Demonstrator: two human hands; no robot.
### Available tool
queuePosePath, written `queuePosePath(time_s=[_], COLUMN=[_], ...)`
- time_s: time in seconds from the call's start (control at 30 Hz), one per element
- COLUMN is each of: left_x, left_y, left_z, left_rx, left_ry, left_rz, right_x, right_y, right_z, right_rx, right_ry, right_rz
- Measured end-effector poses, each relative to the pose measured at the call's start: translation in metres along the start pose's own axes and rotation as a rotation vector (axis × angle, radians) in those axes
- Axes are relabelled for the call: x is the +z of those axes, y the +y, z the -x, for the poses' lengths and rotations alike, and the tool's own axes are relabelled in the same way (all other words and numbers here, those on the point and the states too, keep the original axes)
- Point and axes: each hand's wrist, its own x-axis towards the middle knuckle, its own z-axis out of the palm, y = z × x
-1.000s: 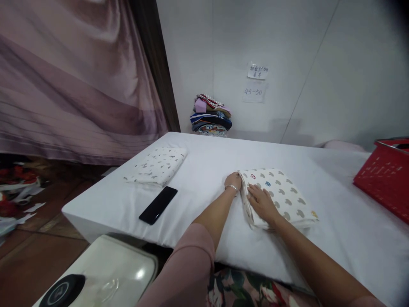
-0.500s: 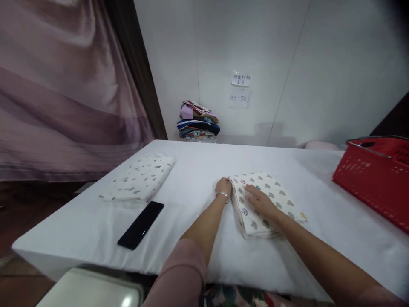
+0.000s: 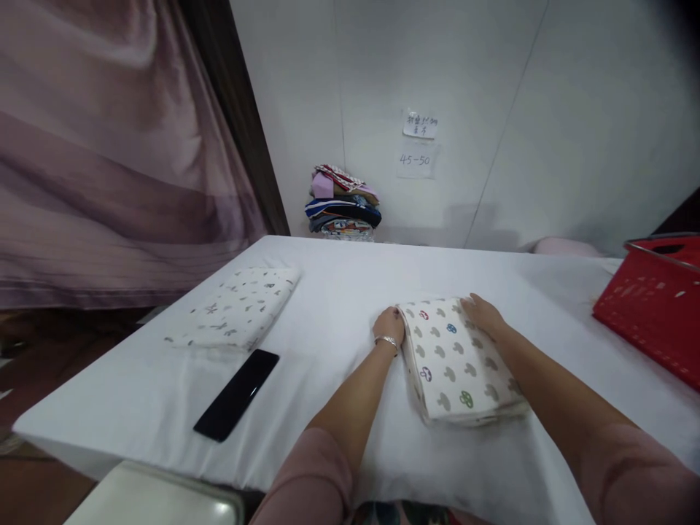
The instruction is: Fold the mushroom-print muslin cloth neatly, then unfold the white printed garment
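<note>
Since half a second earlier I saw my right hand (image 3: 484, 315) slide from the top of the folded white mushroom-print cloth (image 3: 458, 361) to its one-o'clock corner, fingers flat and open, while my left hand (image 3: 390, 325) pressed loosely curled against its ten-o'clock edge, its long axis running toward five o'clock on the white table (image 3: 328, 306).

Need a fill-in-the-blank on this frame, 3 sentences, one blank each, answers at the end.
1. Both hands, the left hand and the right hand, touch the far corners of a folded cloth printed with ____ shapes.
2. The black phone lies on the white table just in front of a second folded ____.
3. The basket at the table's right edge is ____ in colour.

Missing words: mushroom; cloth; red
</note>
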Motion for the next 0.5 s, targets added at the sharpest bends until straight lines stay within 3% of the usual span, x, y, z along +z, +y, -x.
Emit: queuePosePath(time_s=[0.23, 0.5], left_x=[0.0, -0.01], left_y=[-0.001, -0.022], left_z=[-0.01, -0.015], left_rx=[0.047, 0.019], left_ry=[-0.045, 0.026], left_rz=[-0.006, 0.031], right_x=[0.001, 0.001], right_y=[-0.013, -0.015], right_z=[0.003, 0.011], right_rx=[0.206, 0.188], right_ry=[-0.149, -0.119], right_rz=[-0.015, -0.01])
